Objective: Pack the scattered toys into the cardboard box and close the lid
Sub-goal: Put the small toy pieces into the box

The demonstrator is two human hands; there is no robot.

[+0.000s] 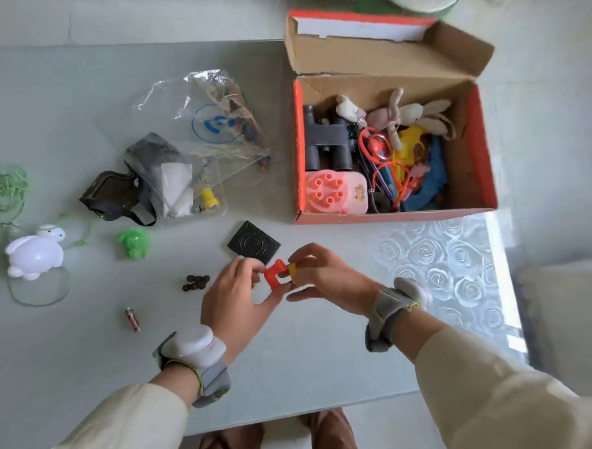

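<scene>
Both hands meet near the middle of the table. The left hand (236, 293) pinches a small red C-shaped plastic piece (275, 273) between thumb and curled fingers. The right hand (323, 277) pinches a small yellow plastic block (293, 269) at its fingertips. The two pieces touch, but I cannot tell whether they are locked together. The step in hand looks like gathering or joining this little toy before it is packed. Just beyond the hands lies a flat black square patch (253, 242). To the left are a cluster of dark brown beads (196, 282) and a small red battery (133, 319). Farther left sit a bright green plastic figure (134, 242) and a white plastic animal toy (34, 253). Beyond those are crumpled clear plastic bags (201, 140) and a black strapped pouch (116, 197). The orange-red cardboard box (388, 216) stands at the far right, already holding many toys, with its brown lid (382, 50) tipped open at the far side. Packing seems partly done. The next move likely calls for carrying the held pieces forward and right over the near wall of the box, releasing them among the toys inside, and then turning to the things on the left.
</scene>
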